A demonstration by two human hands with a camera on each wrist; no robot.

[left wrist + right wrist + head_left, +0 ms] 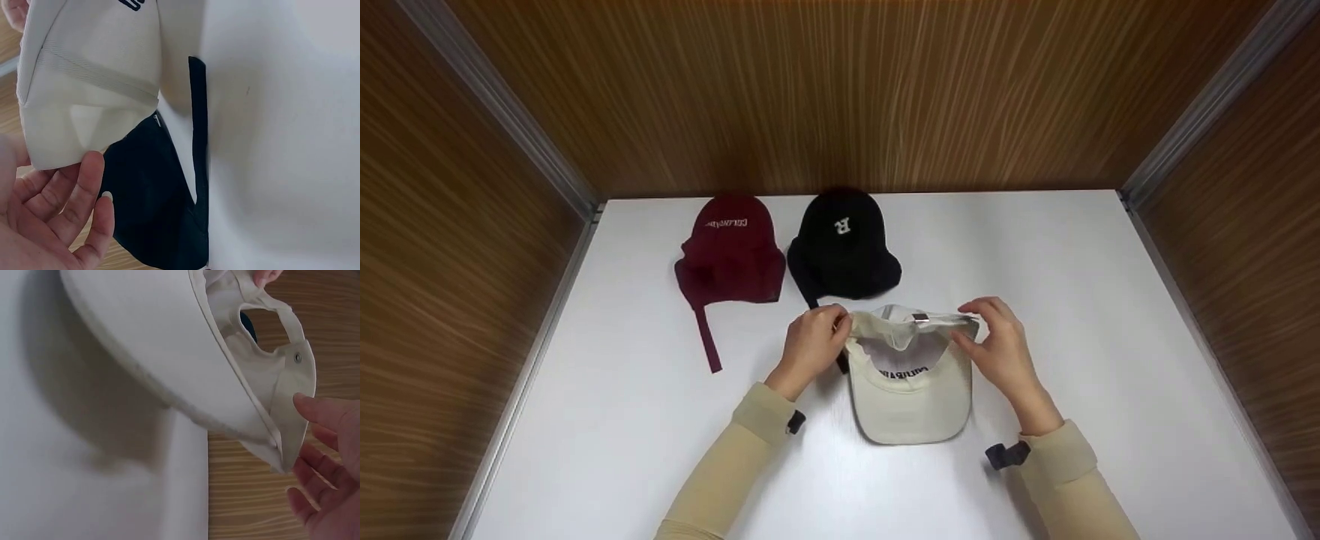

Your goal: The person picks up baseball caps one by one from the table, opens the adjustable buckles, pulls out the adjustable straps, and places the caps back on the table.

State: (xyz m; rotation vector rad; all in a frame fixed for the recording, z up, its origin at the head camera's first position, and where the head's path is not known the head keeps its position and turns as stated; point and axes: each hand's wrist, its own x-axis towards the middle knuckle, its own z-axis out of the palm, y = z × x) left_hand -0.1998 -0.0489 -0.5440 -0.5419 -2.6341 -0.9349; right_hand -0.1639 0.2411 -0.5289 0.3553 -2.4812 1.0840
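A cream baseball cap (913,409) is held up between both hands over the white table, its brim toward the wearer and its opening showing dark lettering. My left hand (814,337) pinches the cap's left edge; the left wrist view shows fingers (90,177) against the cream fabric. On the other side, my right hand (997,345) grips the right edge, thumb on the inner face and fingers behind in the right wrist view. A strap with a metal buckle (920,319) spans the cap's back, and an eyelet (297,358) shows near the right thumb.
Behind the cream cap lies a black cap (844,255) with a white letter, its strap running beneath the left hand. To its left is a dark red cap (730,262), strap extended forward. Wood-grain panels (840,97) enclose the white table (607,420) at back and sides.
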